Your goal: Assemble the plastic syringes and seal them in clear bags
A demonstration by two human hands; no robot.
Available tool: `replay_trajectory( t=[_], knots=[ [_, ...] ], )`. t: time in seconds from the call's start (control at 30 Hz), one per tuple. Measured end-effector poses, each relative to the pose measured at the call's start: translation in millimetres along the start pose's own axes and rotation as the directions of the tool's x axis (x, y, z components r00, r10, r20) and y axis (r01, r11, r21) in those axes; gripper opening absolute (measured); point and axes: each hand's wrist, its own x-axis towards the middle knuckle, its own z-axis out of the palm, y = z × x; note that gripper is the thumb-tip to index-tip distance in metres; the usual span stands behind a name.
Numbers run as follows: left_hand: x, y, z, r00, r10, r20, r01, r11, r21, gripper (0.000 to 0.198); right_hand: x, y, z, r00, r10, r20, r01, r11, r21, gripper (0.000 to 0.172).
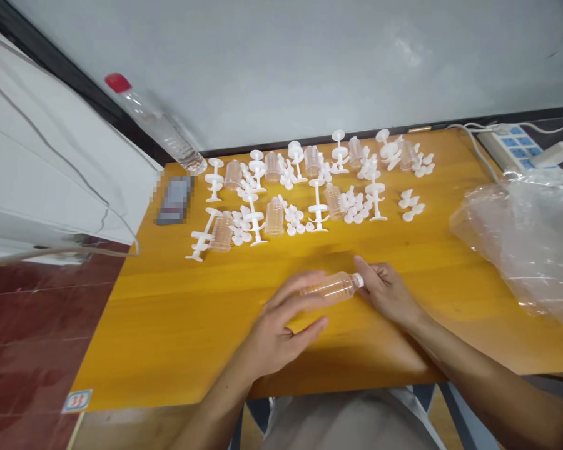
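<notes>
Table top of yellow-brown wood (169,331), across the middle of the frame; crumpled clear plastic bag (511,244), right edge; tall clear plastic bottle with a red cap (162,128), upper left, standing at the table's back corner; white power strip with blue sockets (513,147), upper right; left hand (279,334), lower centre, fingers extended and thumb spread; right hand (387,292), right of centre, thumb and curled fingers closed at the neck end of one small clear ribbed plastic bottle (336,288), lying sideways above the table with its white cap (358,280) toward that hand; its base is between the left fingers, contact there seemingly light but blurred; further clear plastic bottles (274,219), white stemmed plastic pieces with discs (318,209) and small white plastic knobs (410,205), in two rows, upper centre.
</notes>
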Motion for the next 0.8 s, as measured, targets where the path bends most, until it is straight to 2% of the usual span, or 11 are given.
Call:
replay_trajectory(
  t=[0.1,0.13,0.2,0.23,0.3,0.37,0.43,0.47,0.57,0.67,0.8],
  knots=[
    [2,1,1.8,0.941,-0.339,-0.018,0.328,0.921,-0.211,0.046,0,-2,-4,0.995,-0.044,-0.092,0.043,0.999,-0.021,0.07],
    [3,2,2.6,0.922,-0.388,0.004,0.38,0.903,-0.201,0.044,-1,-2,-5,0.992,-0.054,-0.11,0.052,0.998,-0.025,0.07],
    [5,2,3.9,0.963,-0.266,0.027,0.267,0.963,-0.028,0.029,-2,1,-9,0.997,-0.028,-0.079,0.027,1.0,-0.004,0.07],
    [5,2,4.1,0.992,-0.119,0.048,0.114,0.989,0.09,0.02,-3,3,-11,0.999,0.001,-0.049,-0.001,1.0,0.012,0.07],
    [5,2,3.8,0.981,0.148,0.123,-0.176,0.951,0.256,0.028,-5,7,-16,0.998,0.057,-0.006,-0.057,0.998,0.036,0.069],
    [9,6,3.2,0.965,0.199,0.168,-0.242,0.925,0.294,0.054,-8,11,-22,0.996,0.086,-0.018,-0.085,0.995,0.052,0.07],
    [25,12,4.8,0.981,0.152,0.122,-0.181,0.945,0.272,0.08,-11,15,-28,0.991,0.088,-0.098,-0.083,0.995,0.056,0.071],
    [39,16,7.3,0.985,0.148,0.087,-0.166,0.95,0.266,0.081,-13,16,-32,0.987,0.084,-0.138,-0.078,0.996,0.054,0.072],
    [105,28,24.5,0.96,0.281,0.009,-0.26,0.874,0.411,0.037,-19,19,-43,0.977,0.069,-0.203,-0.064,0.997,0.035,0.071],
    [189,28,53.3,0.946,0.289,0.144,-0.311,0.696,0.647,0.03,-26,22,-53,0.975,0.044,-0.22,-0.041,0.999,0.018,0.071],
    [271,6,93.1,0.957,0.242,0.161,-0.284,0.664,0.691,0.017,-35,31,-67,0.96,0.047,-0.277,-0.043,0.999,0.019,0.069]
  ],
)
